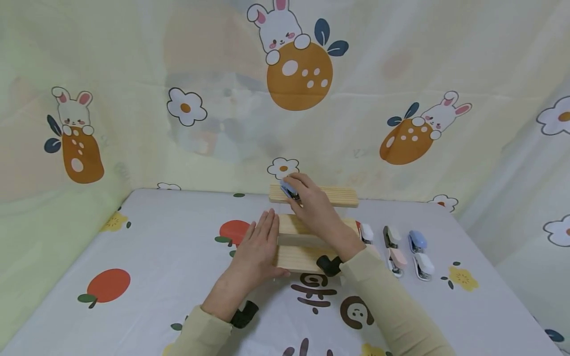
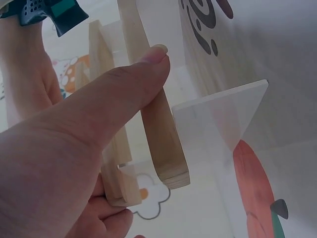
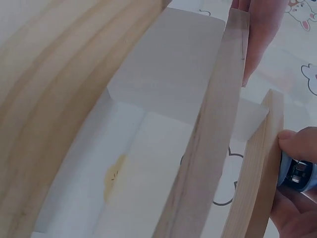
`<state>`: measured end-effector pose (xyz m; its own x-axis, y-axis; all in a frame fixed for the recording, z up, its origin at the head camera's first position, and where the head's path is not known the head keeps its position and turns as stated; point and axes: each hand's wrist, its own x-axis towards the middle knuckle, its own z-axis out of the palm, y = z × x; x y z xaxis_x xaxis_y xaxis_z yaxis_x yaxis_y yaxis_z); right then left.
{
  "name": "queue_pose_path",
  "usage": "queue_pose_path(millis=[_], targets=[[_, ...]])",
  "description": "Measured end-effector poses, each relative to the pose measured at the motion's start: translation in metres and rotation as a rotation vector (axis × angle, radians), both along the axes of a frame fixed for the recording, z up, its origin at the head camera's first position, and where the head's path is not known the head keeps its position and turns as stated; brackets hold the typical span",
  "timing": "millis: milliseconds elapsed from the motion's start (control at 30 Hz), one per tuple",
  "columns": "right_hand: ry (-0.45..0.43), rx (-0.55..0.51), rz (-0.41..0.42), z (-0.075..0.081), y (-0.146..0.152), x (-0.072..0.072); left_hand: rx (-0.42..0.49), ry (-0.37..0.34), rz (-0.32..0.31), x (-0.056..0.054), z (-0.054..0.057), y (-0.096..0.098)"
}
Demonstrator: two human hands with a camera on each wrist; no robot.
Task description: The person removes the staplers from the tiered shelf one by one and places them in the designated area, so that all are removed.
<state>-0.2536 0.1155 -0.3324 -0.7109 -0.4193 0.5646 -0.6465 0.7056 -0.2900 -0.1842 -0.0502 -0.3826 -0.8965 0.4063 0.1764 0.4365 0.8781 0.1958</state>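
A three-tier stepped rack (image 1: 296, 258) of pale wooden boards on clear supports stands at the middle of the table. My left hand (image 1: 258, 247) rests along its left end, fingers straight, with the thumb (image 2: 133, 74) against the front board (image 2: 163, 139). At the left end of the top board (image 1: 334, 196), my right hand (image 1: 318, 207) pinches a small light-blue stapler (image 1: 288, 189) between thumb and fingers. The right wrist view shows this stapler (image 3: 297, 173) up against the board's edge; whether its weight rests on the board I cannot tell.
Right of the rack lie several small staplers: a white one (image 1: 366, 232), a grey-green one (image 1: 392, 236), a pink one (image 1: 396, 259), a blue one (image 1: 417, 241) and another white one (image 1: 423, 266). A patterned curtain (image 1: 222, 148) hangs behind the table.
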Motion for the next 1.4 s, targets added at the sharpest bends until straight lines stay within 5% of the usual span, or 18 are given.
queue_pose_path(millis=[1400], targets=[[0.098,-0.062,-0.031,0.008,0.043,0.035,0.016,0.017,-0.002,0.001,0.000,0.002]])
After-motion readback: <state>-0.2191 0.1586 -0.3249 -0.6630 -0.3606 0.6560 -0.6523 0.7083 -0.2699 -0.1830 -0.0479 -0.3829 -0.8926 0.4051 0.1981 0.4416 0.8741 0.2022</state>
